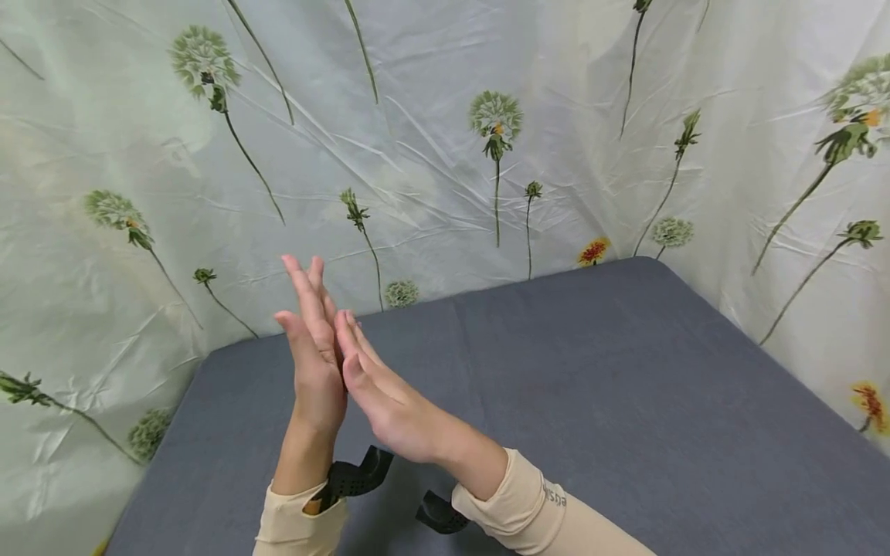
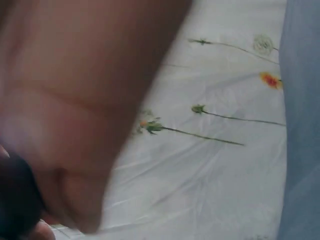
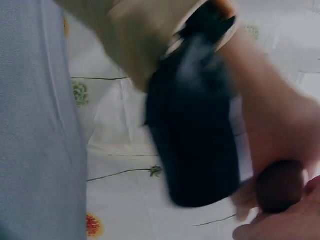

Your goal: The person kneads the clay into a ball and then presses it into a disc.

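Observation:
My left hand stands nearly upright left of the middle in the head view, its fingers straight and pointing up. Against its palm side lies my right hand, slanting up from the lower right with straight fingers. The palms meet around the fingers and spread apart toward the wrists. No object shows between them in the head view. In the left wrist view a blurred hand fills the left side. The right wrist view shows the left hand at the right, beyond a dark wrist mount.
A grey-blue covered table extends under and beyond the hands. Behind it and along both sides hangs a pale curtain printed with dandelions. Black mounts sit at both wrists, beside the cream sleeves.

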`<state>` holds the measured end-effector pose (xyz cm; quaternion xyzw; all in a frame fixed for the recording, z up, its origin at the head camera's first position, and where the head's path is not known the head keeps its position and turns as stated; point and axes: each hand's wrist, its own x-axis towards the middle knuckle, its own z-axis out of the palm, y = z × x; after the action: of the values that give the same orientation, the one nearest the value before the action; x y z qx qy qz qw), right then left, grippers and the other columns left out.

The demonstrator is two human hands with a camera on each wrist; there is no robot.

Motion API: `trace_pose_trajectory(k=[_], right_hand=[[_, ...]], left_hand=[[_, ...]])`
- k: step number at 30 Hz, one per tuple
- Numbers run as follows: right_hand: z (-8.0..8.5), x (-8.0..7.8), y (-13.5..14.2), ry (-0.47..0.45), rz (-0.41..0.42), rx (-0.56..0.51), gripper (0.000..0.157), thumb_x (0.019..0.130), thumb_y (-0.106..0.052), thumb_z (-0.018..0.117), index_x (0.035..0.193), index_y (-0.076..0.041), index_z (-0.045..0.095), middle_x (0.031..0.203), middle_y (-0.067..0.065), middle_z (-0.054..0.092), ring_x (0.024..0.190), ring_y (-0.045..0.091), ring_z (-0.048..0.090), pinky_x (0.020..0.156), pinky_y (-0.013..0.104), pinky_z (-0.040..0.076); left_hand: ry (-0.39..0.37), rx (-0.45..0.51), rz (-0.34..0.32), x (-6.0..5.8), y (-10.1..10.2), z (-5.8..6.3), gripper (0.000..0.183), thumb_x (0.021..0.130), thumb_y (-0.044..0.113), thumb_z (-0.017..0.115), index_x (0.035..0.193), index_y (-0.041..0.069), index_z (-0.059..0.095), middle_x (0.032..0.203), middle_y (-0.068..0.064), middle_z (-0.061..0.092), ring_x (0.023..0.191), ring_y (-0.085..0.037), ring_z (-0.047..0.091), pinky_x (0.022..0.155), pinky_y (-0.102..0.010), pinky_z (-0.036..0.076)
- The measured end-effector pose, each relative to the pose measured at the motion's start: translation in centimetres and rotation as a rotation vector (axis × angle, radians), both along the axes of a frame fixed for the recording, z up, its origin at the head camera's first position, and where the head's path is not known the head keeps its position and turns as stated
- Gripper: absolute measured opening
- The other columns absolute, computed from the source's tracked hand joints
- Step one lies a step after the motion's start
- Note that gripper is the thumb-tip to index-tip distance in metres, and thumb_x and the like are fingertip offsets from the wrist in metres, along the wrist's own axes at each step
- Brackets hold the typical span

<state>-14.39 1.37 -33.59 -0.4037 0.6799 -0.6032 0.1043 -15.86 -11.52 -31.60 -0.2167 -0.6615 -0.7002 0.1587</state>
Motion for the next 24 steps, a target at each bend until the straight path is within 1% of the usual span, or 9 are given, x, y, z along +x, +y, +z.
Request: trace_pose_trajectory(k=[5, 9, 10, 12, 14, 17, 19, 21, 24], right_hand=[[0.7, -0.1, 1.1, 0.080, -0.097, -0.058, 0.090, 0.104, -0.077, 0.001, 0.172, -0.019, -0.011, 0.179, -0.011, -0.017, 0.165, 0.012, -0.022, 0.135, 0.057, -0.007], [1.2, -0.9, 2.5, 0.041, -0.126, -0.150, 0.095, 0.102, -0.081, 0.007, 0.173, -0.020, -0.010, 0.180, -0.011, -0.013, 0.165, 0.009, -0.018, 0.136, 0.054, -0.002], [1.2, -1.2, 2.8, 0.021, -0.131, -0.169, 0.096, 0.101, -0.082, 0.009, 0.173, -0.021, -0.010, 0.180, -0.013, -0.012, 0.166, 0.009, -0.013, 0.136, 0.051, 0.007], [1.2, -1.7, 3.4, -0.022, -0.138, -0.195, 0.099, 0.099, -0.085, 0.011, 0.173, -0.023, -0.010, 0.181, -0.012, -0.009, 0.165, 0.017, 0.019, 0.129, 0.047, 0.030], [1.0, -2.2, 3.7, -0.057, -0.142, -0.205, 0.098, 0.098, -0.086, 0.012, 0.173, -0.026, -0.011, 0.180, -0.014, -0.008, 0.157, 0.017, 0.031, 0.120, 0.045, 0.040], [0.6, -2.7, 3.5, -0.090, -0.146, -0.194, 0.096, 0.099, -0.086, 0.011, 0.173, -0.029, -0.010, 0.180, -0.016, -0.008, 0.160, 0.018, 0.028, 0.126, 0.050, 0.033], [0.3, -2.8, 3.1, -0.096, -0.141, -0.173, 0.094, 0.101, -0.083, 0.010, 0.173, -0.027, -0.009, 0.180, -0.016, -0.008, 0.167, 0.009, 0.000, 0.135, 0.052, 0.011], [0.0, -2.6, 2.3, -0.082, -0.115, -0.144, 0.092, 0.103, -0.080, 0.008, 0.173, -0.022, -0.010, 0.180, -0.012, -0.011, 0.166, 0.008, -0.012, 0.136, 0.053, -0.003], [-0.3, -1.7, 1.1, -0.066, -0.040, -0.084, 0.092, 0.104, -0.078, 0.003, 0.172, -0.019, -0.015, 0.179, -0.010, -0.016, 0.166, 0.010, -0.014, 0.136, 0.051, -0.003]], left_hand=[[-0.093, -0.051, -0.054, -0.6, 1.3, -0.9, 0.082, 0.100, 0.088, 0.013, 0.167, 0.051, -0.015, 0.180, 0.019, -0.004, 0.168, -0.010, -0.006, 0.136, -0.055, -0.004], [-0.090, -0.147, -0.123, -0.2, 2.8, -1.5, 0.078, 0.101, 0.084, 0.005, 0.166, 0.048, -0.020, 0.178, 0.023, -0.009, 0.168, -0.008, -0.001, 0.135, -0.057, -0.005], [-0.077, -0.175, -0.134, 0.0, 3.1, -1.6, 0.078, 0.102, 0.083, 0.003, 0.166, 0.046, -0.021, 0.178, 0.023, -0.012, 0.168, -0.008, -0.004, 0.134, -0.058, -0.006], [-0.050, -0.211, -0.149, 0.4, 3.7, -1.5, 0.079, 0.102, 0.083, 0.001, 0.167, 0.044, -0.021, 0.177, 0.024, -0.017, 0.167, -0.008, -0.009, 0.133, -0.062, -0.004], [-0.021, -0.237, -0.156, 0.8, 4.1, -1.3, 0.082, 0.102, 0.082, 0.000, 0.167, 0.040, -0.022, 0.176, 0.023, -0.021, 0.166, -0.009, -0.015, 0.131, -0.066, -0.005], [0.021, -0.223, -0.163, 1.5, 4.2, -0.7, 0.085, 0.101, 0.084, 0.001, 0.168, 0.038, -0.022, 0.177, 0.020, -0.022, 0.166, -0.010, -0.021, 0.130, -0.067, -0.010], [0.056, -0.176, -0.170, 1.7, 3.7, -0.3, 0.086, 0.101, 0.084, 0.003, 0.168, 0.036, -0.023, 0.179, 0.016, -0.018, 0.167, -0.012, -0.020, 0.130, -0.065, -0.015], [0.089, -0.112, -0.166, 1.7, 3.0, 0.1, 0.087, 0.102, 0.084, 0.007, 0.169, 0.036, -0.022, 0.181, 0.012, -0.013, 0.167, -0.013, -0.019, 0.131, -0.059, -0.018], [0.116, -0.026, -0.131, 1.3, 1.5, 0.4, 0.085, 0.104, 0.082, 0.011, 0.170, 0.037, -0.020, 0.182, 0.009, -0.008, 0.168, -0.014, -0.017, 0.132, -0.051, -0.019]])
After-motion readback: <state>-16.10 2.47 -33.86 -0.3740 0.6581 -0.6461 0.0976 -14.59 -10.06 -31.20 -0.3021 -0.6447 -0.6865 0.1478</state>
